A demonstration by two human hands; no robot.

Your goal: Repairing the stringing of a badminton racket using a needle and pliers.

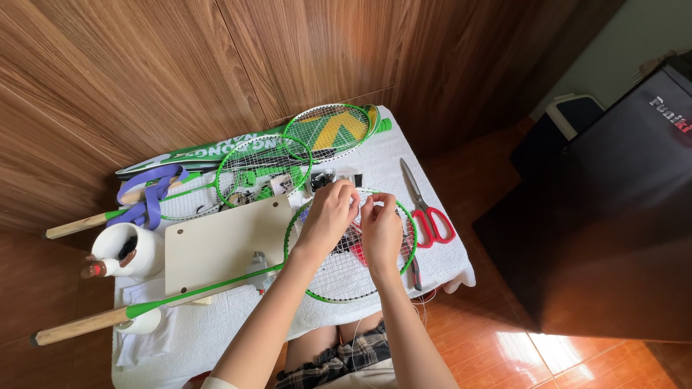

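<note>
A green badminton racket [328,284] lies on a white towel-covered table [216,338], its wooden handle pointing left. Both hands rest over its string bed. My left hand [329,214] is curled, fingers pinching at the strings near the head's top. My right hand [380,229] sits beside it, fingertips pinched on a thin white string near the rim. A red and black mark shows on the strings under my hands.
Two more green rackets [263,169] and a green racket bag [216,149] lie at the back. Red-handled scissors [427,212] lie right of my hands. A cream board [216,245], a white cup [137,248] and purple grip tape [148,194] sit at the left. A dark cabinet [620,216] stands right.
</note>
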